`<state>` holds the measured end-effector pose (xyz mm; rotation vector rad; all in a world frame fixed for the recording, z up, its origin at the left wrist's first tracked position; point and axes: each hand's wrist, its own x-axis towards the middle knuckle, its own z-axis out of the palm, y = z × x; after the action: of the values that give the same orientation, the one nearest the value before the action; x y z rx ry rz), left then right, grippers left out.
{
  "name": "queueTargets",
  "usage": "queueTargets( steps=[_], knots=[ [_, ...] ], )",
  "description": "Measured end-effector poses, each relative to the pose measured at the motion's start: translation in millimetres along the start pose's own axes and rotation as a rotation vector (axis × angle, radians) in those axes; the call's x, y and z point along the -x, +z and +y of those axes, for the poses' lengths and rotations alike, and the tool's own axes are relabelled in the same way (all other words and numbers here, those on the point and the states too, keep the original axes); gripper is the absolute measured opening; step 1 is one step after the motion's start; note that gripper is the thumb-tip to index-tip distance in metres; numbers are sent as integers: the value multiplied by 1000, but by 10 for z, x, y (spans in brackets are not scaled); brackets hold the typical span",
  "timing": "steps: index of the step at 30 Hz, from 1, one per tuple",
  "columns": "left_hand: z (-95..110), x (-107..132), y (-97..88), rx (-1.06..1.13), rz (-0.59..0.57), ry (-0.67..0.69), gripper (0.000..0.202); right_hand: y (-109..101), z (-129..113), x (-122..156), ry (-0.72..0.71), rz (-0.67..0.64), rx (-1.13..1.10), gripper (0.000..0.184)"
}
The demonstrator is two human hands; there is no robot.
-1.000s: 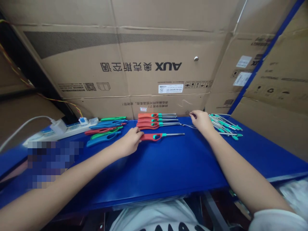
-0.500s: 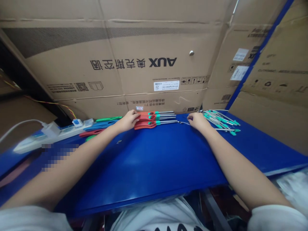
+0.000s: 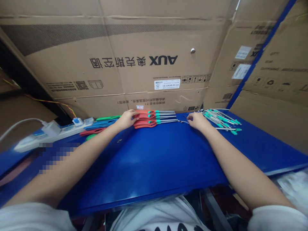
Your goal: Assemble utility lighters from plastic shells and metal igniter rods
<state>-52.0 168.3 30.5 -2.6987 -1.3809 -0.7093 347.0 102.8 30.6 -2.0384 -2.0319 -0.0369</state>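
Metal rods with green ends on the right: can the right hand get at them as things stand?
Probably yes: the right hand is just beside the metal rods, with nothing visible blocking them, though its curled fingers face away.

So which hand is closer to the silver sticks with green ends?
The right. The right hand is just left of the silver sticks; the left hand is much farther left, by the red handles.

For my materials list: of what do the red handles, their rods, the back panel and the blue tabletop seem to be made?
Red handles: probably plastic, smooth with a soft sheen.
Rods: likely metal, silvery with highlights.
Back panel: cardboard, matt brown, creased and printed.
Blue tabletop: glossy with reflections; plastic or painted, I cannot tell.
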Motion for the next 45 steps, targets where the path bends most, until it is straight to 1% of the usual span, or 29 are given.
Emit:
queueTargets(
  steps=[8, 14, 19, 26, 29, 31, 34, 36, 37, 40, 43, 45],
  knots=[
    [42, -10, -55, -16, 11, -47, 32, 8, -6, 10, -3, -29, 13, 28],
    [88, 20, -92, -19, 22, -80, 34, -10, -25, 20, -13, -24, 11, 29],
    [144, 44, -102, -20, 37, -80, 33, -7, -30, 12, -15, -6, 15, 33],
    [245, 67, -116, -29, 77, -58, 37, 72, 70, -57, -13, 4, 20, 41],
    [345, 82, -97, -28, 86, -20, 38, 109, 105, -74, -1, -17, 16, 44],
    [432, 92, -69, -27, 85, 7, 38, 80, 142, -79, 8, -42, 12, 46],
    [573, 116, -19, -17, 82, 47, 36, -93, 276, -59, 68, -56, 22, 48],
    [664, 142, 6, 5, 71, 109, 34, -265, 419, -9, 165, -68, 47, 48],
    [708, 158, 16, 11, 62, 143, 36, -349, 499, 30, 216, -90, 63, 46],
    [847, 192, 53, 39, 42, 224, 33, -529, 719, 173, 328, -170, 113, 28],
    [1028, 157, 147, 48, -8, 299, 32, -553, 856, 300, 369, -230, 127, 26],
    [1185, 78, 258, 18, -82, 334, 34, -510, 904, 350, 374, -241, 121, 25]
  ],
)
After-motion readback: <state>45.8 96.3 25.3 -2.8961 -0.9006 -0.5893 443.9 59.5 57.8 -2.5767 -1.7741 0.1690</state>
